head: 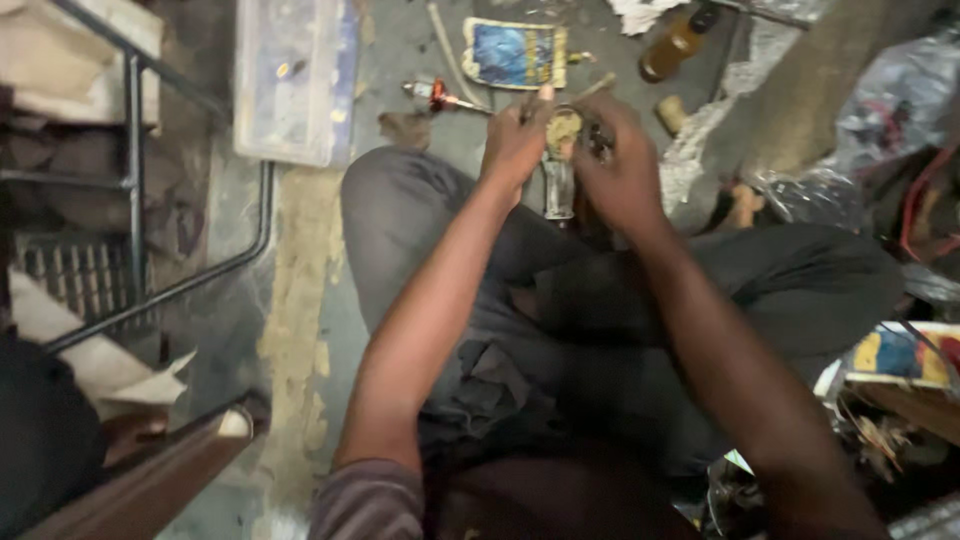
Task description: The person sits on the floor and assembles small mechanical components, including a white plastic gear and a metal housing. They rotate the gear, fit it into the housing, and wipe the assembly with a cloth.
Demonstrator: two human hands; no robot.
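Grimy concrete floor (400,60), both hands closed on a small glass jar (559,187): left hand (515,140), right hand (620,170), blue packet (515,52) just beyond the jar

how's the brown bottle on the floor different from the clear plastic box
The brown bottle is small, rounded and amber with a dark cap; the clear plastic box is much larger, flat and rectangular, see-through with a bluish tint. The bottle lies tilted at upper right, past the right hand; the box sits at upper left, beyond the left hand. Both rest on the concrete floor, untouched.
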